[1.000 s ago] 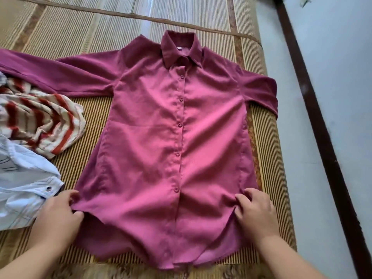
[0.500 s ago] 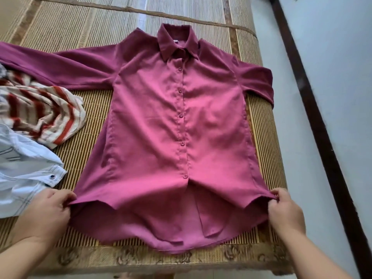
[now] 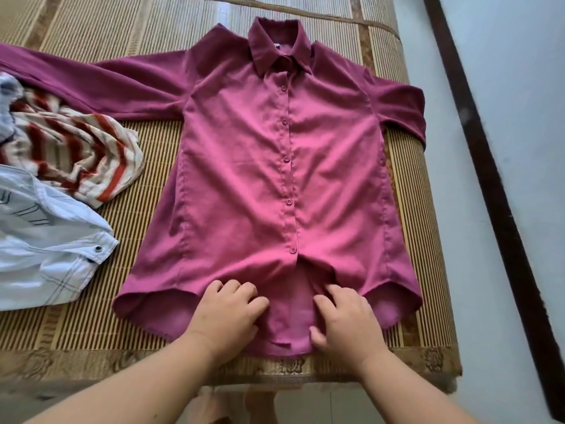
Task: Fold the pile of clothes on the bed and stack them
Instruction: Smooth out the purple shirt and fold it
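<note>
Centred on mat point(image 3: 134, 228): collared shirt point(image 3: 244, 179), collar far, hem near. Left of it, crumpled top point(image 3: 76, 148); nearer, touching that, another shirt point(image 3: 46, 249). Left hand point(image 3: 227, 313) and right hand point(image 3: 345, 322) side by side on hem.
</note>
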`<action>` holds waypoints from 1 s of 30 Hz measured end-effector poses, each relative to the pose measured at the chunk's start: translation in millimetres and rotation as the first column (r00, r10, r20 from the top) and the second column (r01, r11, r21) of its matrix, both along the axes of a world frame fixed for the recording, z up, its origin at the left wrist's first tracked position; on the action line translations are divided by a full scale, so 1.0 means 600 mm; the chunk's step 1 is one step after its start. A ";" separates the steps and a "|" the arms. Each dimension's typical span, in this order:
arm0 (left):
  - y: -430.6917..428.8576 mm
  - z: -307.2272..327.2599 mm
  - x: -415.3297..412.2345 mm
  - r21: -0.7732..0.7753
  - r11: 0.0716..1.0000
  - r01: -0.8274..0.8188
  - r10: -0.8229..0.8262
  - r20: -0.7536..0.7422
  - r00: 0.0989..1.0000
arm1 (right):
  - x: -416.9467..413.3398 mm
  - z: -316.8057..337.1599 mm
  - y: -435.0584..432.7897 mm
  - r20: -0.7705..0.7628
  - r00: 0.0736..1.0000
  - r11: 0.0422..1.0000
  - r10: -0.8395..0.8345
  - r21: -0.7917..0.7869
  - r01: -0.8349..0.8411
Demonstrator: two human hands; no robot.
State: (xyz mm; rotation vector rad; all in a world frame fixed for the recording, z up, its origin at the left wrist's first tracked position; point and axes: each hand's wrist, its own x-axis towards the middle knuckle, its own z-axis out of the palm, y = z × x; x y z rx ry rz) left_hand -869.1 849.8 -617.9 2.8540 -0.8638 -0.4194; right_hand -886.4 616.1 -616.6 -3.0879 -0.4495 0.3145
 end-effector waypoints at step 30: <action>0.250 -0.017 -0.044 0.064 0.244 -0.968 0.942 -0.252 0.221 | 0.032 0.047 -0.180 -0.189 0.386 0.375 -0.903 0.096 0.922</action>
